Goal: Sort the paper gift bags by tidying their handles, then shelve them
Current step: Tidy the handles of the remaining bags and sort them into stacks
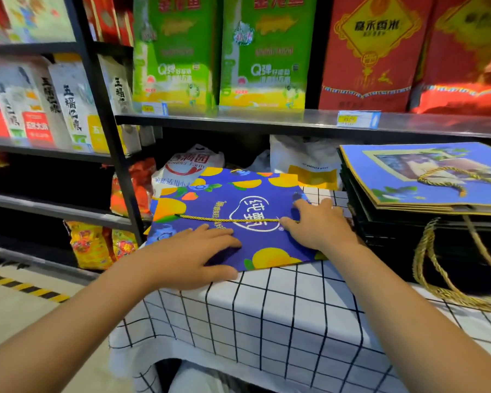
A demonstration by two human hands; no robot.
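Observation:
A flat dark-blue gift bag point(264, 194) with orange fruit prints lies on the checked tablecloth point(267, 321). A gold rope handle point(227, 220) stretches straight across its face. My left hand point(193, 256) rests flat on the bag's near left part, fingers straight. My right hand point(318, 222) lies on the bag's right side, thumb and forefinger at the right end of the rope; whether they pinch it I cannot tell. At the right stands a stack of flat light-blue gift bags point(425, 177) with gold rope handles point(451, 279) hanging over the front.
Black metal shelves point(267, 120) rise behind the table, holding green and red rice bags above. White plastic bags point(304, 160) sit under the shelf behind the blue bag. Snack packs point(91, 245) fill the low left shelf. A yellow-black floor stripe point(26, 287) runs at the left.

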